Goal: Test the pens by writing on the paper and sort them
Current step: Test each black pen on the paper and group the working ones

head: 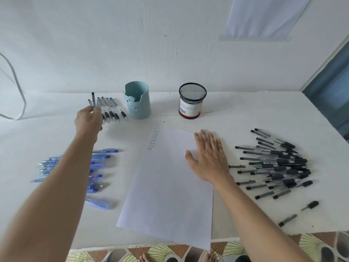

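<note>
Black pen (93,98) pinched by fingers of the left hand (87,120) should be laid parallel beside the upper-left row (111,110), while the right hand (207,157), fingers straight, pins the paper (166,186).

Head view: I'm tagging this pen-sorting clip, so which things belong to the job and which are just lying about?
Job: white paper sheet touched by the right hand; black pen in the left hand; row of clear black-grip pens; pile of blue pens; heap of black pens.
Lying about: light blue plastic cup and black mesh cup, both untouched; grey cable; pale sheet on wall.
</note>
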`<state>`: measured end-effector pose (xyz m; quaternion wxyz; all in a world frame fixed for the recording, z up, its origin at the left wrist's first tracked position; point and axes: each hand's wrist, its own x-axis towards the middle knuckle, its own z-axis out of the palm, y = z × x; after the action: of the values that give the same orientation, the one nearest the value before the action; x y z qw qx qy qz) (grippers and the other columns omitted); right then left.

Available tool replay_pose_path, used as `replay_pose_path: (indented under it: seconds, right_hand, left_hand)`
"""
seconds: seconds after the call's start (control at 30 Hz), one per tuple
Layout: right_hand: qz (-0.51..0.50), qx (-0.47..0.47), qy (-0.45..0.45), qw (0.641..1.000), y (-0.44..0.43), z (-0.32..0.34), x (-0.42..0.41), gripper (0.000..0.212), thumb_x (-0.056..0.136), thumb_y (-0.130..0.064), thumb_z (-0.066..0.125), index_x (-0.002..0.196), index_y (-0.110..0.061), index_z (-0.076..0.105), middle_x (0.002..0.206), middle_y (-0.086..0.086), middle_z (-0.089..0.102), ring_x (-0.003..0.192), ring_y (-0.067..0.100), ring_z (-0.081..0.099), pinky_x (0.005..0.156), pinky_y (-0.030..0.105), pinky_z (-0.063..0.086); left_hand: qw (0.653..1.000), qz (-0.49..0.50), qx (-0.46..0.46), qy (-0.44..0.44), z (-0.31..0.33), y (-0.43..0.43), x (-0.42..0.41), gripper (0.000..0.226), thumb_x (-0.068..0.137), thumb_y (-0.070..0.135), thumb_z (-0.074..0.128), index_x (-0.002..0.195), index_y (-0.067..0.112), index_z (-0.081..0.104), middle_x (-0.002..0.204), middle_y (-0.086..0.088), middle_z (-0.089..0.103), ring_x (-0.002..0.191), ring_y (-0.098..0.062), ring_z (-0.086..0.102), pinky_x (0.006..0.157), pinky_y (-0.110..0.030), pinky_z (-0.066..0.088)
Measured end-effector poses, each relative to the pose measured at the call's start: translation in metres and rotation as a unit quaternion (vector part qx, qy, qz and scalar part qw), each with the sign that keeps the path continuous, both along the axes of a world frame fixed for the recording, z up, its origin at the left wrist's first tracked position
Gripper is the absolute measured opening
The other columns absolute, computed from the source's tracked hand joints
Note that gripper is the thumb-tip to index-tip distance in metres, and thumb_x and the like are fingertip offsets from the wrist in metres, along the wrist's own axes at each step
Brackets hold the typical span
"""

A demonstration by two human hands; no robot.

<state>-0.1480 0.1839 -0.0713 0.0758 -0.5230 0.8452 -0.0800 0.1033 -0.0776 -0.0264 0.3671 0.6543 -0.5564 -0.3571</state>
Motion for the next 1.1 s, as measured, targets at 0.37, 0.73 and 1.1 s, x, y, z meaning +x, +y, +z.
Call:
replay_pose_path:
  seconds: [0.37,0.73,1.1]
  right_hand:
    - [-0.004,-0.001,0.004,1.0,0.0,0.0,0.0,0.091,0.08,-0.067,0.002,0.16,-0.022,0.004,0.168,-0.001,-0.006,0.153,0.018,-0.013,0.123,0.039,-0.01]
    - [0.002,0.011,-0.006,1.0,0.001,0.003,0.001,0.084,0.088,-0.064,0.012,0.159,-0.02,0.004,0.168,0.001,-0.006,0.153,0.02,-0.013,0.124,0.041,-0.01]
    - [0.004,0.007,-0.148,0.989,-0.006,0.021,-0.009,0.057,0.105,-0.042,0.032,0.156,-0.016,0.025,0.167,0.005,0.01,0.154,0.024,0.001,0.124,0.04,0.0]
  left_hand:
    - [0.977,-0.012,-0.055,-0.204,0.001,-0.01,-0.024,0.01,0.089,0.007,0.061,0.083,0.011,0.068,0.104,-0.022,0.068,0.103,-0.039,0.058,0.098,-0.043,0.05]
    - [0.95,-0.097,-0.216,-0.206,-0.003,0.072,-0.062,0.03,0.089,0.02,0.059,0.118,0.016,0.066,0.123,-0.014,0.06,0.118,-0.036,0.046,0.1,-0.043,0.032]
    - [0.805,-0.395,-0.141,-0.419,-0.041,0.142,-0.097,0.079,0.089,0.065,0.007,0.158,0.029,0.019,0.167,0.002,0.015,0.154,-0.024,0.008,0.12,-0.045,0.008]
